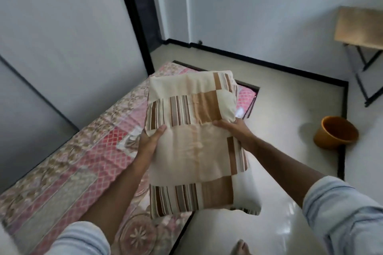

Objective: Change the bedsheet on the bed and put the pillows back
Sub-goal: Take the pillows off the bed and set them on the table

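— Two hands on it, or one?

— Both. I have the pillow [199, 145] up in the air over the near edge of the bed [68, 163], my left hand [150, 138] cupping its left side and my right hand [234, 128] gripping the right, thumbs on top, fingers hidden underneath.

— How does it handle?

— Soft and light, I judge. It sags and bulges between my palms, and the striped cover wrinkles loosely, so the cloth could slide over the filling. Holding by the long sides, about midway along, keeps it from folding.

— And beyond it?

— A pink patterned sheet [107, 147] lies spread over the bed, running away toward the wall. Farther right, an orange bucket [335, 132] stands on the floor, and a small worktop [360, 27] sits in the far corner.
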`<state>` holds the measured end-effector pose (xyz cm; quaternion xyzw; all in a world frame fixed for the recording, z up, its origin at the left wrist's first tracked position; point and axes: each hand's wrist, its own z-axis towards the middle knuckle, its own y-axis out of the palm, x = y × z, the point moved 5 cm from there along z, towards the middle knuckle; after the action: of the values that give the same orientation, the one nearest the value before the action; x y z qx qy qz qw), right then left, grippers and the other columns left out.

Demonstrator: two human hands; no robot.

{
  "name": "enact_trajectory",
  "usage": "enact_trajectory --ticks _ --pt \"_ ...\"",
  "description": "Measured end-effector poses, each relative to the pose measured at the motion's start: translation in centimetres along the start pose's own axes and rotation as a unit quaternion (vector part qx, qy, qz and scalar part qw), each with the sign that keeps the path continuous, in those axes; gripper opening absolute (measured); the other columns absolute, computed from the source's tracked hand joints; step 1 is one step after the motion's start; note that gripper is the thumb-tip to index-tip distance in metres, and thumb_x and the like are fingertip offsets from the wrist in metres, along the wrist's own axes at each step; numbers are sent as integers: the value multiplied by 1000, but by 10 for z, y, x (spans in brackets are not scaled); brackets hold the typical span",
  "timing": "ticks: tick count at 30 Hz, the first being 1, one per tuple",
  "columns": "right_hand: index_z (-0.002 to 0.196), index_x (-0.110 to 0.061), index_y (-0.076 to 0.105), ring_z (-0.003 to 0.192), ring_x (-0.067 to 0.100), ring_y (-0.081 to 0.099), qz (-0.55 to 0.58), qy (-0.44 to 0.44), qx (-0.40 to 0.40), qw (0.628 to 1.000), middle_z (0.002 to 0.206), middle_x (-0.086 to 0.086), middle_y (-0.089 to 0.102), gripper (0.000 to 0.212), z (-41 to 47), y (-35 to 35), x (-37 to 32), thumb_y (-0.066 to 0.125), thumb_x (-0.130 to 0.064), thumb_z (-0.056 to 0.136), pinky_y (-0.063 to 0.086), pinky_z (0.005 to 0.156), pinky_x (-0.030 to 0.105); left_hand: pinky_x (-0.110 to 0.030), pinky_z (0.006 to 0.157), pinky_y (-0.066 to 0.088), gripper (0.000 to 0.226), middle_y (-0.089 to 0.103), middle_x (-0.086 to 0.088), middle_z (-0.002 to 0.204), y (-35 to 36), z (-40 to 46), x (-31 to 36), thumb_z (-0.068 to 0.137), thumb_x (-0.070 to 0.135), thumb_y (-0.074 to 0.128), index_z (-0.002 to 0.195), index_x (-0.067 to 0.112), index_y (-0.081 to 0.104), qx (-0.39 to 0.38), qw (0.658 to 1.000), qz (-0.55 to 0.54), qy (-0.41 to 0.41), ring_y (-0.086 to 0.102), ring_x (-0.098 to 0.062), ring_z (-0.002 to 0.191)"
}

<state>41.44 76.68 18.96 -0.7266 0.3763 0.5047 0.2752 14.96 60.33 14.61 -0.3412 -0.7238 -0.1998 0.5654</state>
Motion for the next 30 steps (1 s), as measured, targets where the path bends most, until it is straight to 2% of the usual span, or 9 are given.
enact_trajectory --ticks 2,5,8,10,15,18,21,26,30 --pt "118 -20 61 97 19 72 4 -11 16 1000 112 5 72 48 12 -56 -16 83 -33 78 62 78 32 -31 87 55 47 74 6 104 60 11 25 80 41 84 116 21 64 -9 1000 -13 14 71 -16 94" --pt "120 -15 61 93 18 72 10 -28 45 999 110 5 72 46 27 -131 -39 80 -31 82 59 69 24 -40 91 59 83 77 -1 111 134 34 52 57 58 94 124 17 67 -33 999 -16 21 74 -22 100" --pt "121 -15 60 96 19 72 11 -38 77 996 111 6 71 49 49 -198 -53 80 -36 81 61 74 29 -47 96 58 107 74 -3 118 200 70 61 46 67 96 133 15 60 -52 999 -13 12 73 -23 104" --pt "118 -14 62 97 20 72 15 -40 95 995 111 6 71 46 66 -234 -59 79 -36 81 61 78 32 -48 97 57 103 73 -3 120 242 81 77 49 66 95 133 18 60 -58 998 -5 22 72 -24 106" --pt "113 -17 62 95 19 71 41 -44 135 989 109 6 71 38 121 -315 -79 80 -33 82 60 76 29 -39 93 58 53 76 1 113 352 125 119 76 40 87 121 22 67 -107 992 -9 63 73 -19 102" --pt "111 -19 62 94 19 71 56 -45 168 983 108 6 71 37 165 -368 -98 80 -30 82 59 70 27 -42 94 58 55 76 0 113 419 173 144 75 42 87 121 21 66 -137 988 -16 68 73 -22 103" --pt "116 -11 64 94 21 72 61 -48 202 976 109 10 72 43 211 -423 -123 82 -28 80 59 68 26 -42 93 59 70 77 0 109 487 226 176 61 51 94 118 20 68 -165 983 -29 73 74 -22 100" --pt "103 -18 64 87 16 71 66 -48 261 962 101 5 72 29 274 -521 -173 80 -29 82 57 63 22 -48 96 58 84 77 -1 109 613 308 236 54 62 93 122 21 67 -228 971 -14 72 74 -23 101" --pt "106 -14 67 89 19 73 73 -54 295 951 104 7 74 33 313 -603 -195 81 -29 81 59 70 28 -50 95 58 85 77 -1 110 710 349 269 55 63 92 124 22 65 -273 959 -2 74 74 -24 101"
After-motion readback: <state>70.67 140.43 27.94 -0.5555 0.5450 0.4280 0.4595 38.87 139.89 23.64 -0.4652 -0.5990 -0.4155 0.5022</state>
